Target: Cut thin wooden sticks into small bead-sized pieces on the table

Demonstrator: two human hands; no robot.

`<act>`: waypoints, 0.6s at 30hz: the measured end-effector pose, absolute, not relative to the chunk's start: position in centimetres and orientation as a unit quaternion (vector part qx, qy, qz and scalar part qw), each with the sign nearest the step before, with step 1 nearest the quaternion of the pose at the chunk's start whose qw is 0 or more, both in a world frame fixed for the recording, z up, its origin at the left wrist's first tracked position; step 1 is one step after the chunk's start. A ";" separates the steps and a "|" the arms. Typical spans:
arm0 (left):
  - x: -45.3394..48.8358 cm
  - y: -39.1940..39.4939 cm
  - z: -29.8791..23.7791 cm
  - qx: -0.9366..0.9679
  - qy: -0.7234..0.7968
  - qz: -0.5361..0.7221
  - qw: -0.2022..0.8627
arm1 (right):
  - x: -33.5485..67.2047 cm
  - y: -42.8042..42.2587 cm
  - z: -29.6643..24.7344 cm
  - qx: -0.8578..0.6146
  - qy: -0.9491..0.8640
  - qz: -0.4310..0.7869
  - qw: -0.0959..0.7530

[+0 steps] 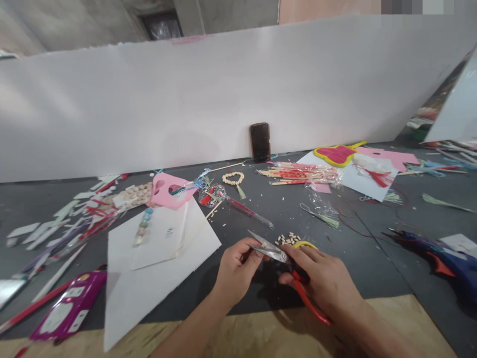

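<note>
My right hand point(324, 281) grips a pair of scissors point(278, 252) with red handles, the metal blades pointing left and slightly apart. My left hand point(236, 271) is pinched closed right at the blades, holding something too small to make out. Both hands hover over the dark grey mat point(261, 219) near its front edge. A small heap of pale beads point(288, 239) lies just behind the scissors, beside a yellow ring point(305, 244).
White paper sheets point(156, 258) lie left of my hands, a purple packet point(67, 311) at the far left. Bundled red-and-wood sticks point(298, 174), a bead loop point(234, 179), pink cut-outs point(169, 191), a phone point(260, 141) against the white board, and a blue glue gun point(439, 258) surround the spot.
</note>
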State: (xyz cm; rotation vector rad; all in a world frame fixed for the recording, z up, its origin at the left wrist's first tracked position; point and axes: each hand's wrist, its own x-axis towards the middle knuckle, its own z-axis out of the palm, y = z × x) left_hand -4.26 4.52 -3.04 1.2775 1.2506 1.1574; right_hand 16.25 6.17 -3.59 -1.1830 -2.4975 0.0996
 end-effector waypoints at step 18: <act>-4.5 4.5 -3.1 0.531 0.520 0.478 0.468 | 15.7 6.2 -2.4 -0.429 -0.883 0.054 0.181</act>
